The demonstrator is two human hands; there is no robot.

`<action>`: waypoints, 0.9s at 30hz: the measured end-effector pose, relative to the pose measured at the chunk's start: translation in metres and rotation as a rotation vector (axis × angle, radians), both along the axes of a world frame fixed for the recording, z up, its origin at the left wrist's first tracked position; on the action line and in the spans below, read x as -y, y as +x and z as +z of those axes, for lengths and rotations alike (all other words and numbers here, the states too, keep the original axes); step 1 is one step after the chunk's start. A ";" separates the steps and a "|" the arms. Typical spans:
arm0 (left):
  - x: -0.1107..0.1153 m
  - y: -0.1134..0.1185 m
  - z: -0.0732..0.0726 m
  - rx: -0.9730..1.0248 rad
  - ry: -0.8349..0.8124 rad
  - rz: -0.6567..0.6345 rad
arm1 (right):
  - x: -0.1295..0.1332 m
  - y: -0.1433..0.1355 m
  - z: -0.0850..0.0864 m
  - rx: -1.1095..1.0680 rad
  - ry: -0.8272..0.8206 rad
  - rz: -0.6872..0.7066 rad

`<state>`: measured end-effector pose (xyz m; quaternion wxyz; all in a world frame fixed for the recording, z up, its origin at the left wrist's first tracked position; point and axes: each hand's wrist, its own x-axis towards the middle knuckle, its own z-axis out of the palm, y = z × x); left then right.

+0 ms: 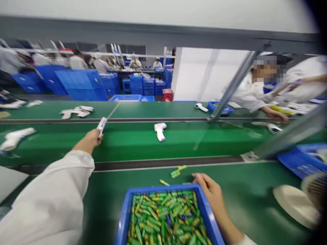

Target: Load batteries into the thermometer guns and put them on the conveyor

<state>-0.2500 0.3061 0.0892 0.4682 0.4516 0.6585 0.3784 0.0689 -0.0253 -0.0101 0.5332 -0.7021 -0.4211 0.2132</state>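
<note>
Over the green conveyor belt, my left hand [94, 136] is closed on a white handheld thermometer [102, 126], reaching out at the left. My right hand [208, 187] rests by the right rear corner of a blue bin [163, 189], its fingers bent; whether they hold anything is hidden. Green and yellow batteries [166, 217] fill the bin, and a few loose batteries [175, 173] lie on the green table behind it. Another white thermometer [160, 131] lies on the belt ahead, between my hands.
More white thermometers [17, 136] lie on the belt at left, others [78, 111] on the far table. Metal posts [232, 81] slant at right. A co-worker's hand [277, 114] reaches toward the belt. A blue tray [306, 160] and a beige round object [296, 204] stand right.
</note>
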 end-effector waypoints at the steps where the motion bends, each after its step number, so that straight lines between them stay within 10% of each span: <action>1: 0.005 0.021 0.002 0.108 -0.016 -0.055 | 0.001 0.000 0.001 -0.019 0.008 0.005; 7: 0.112 0.145 0.027 1.065 -0.063 -0.314 | 0.018 -0.010 0.036 0.080 0.194 -0.032; 13: 0.217 0.199 0.020 1.244 -0.115 -0.649 | 0.020 -0.072 0.069 0.927 0.001 0.728; 19: 0.212 0.206 -0.016 1.027 -0.091 -0.454 | 0.012 -0.089 0.051 1.228 -0.060 0.861; 27: 0.208 0.208 -0.022 0.928 -0.099 -0.346 | 0.039 -0.061 0.073 0.717 0.270 0.535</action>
